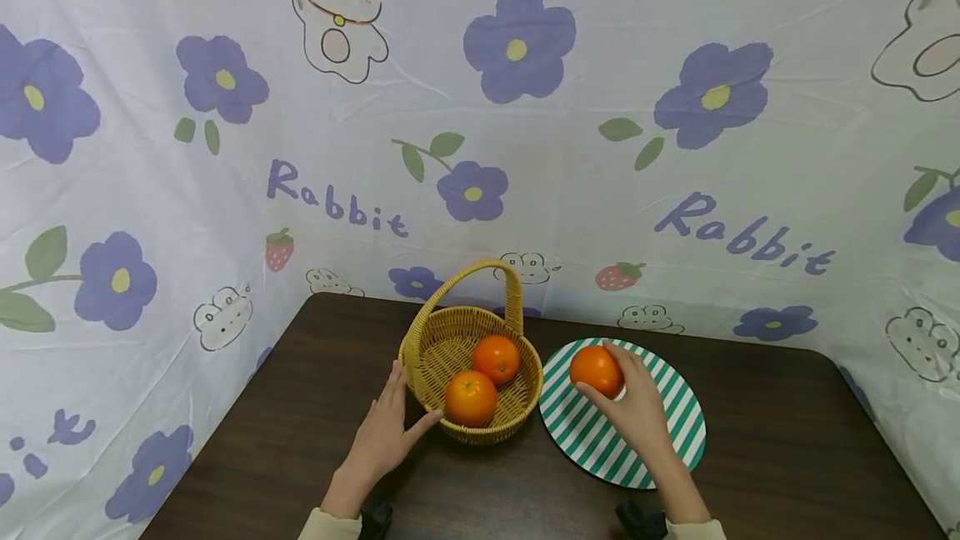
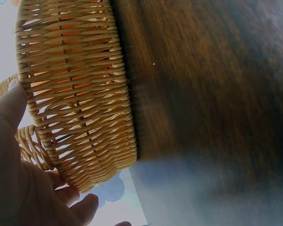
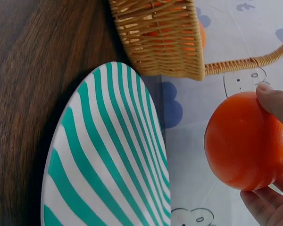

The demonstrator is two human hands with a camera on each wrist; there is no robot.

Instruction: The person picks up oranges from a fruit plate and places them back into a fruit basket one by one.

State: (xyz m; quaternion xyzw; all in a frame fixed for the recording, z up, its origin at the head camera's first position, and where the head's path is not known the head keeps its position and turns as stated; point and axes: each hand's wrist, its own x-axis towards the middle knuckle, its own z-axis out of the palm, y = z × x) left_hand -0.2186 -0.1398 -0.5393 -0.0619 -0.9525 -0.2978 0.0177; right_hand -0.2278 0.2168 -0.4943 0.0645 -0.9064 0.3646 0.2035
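My right hand point(image 1: 637, 407) grips an orange point(image 1: 597, 371) between thumb and fingers. In the right wrist view the held orange point(image 3: 247, 141) is raised above the green-and-white striped plate point(image 3: 104, 155). A yellow woven basket point(image 1: 480, 436) with a tall handle stands left of the plate. Inside it lie two more oranges, one nearer the front point(image 1: 471, 398) and one behind it point(image 1: 496, 358). My left hand point(image 1: 381, 437) is spread against the basket's left side, thumb at the rim; the left wrist view shows its fingers along the weave point(image 2: 80, 94).
The dark wooden table point(image 1: 300, 407) carries the basket and the round plate side by side, almost touching. A white cloth point(image 1: 570, 165) printed with flowers and rabbits hangs behind and at the left of the table.
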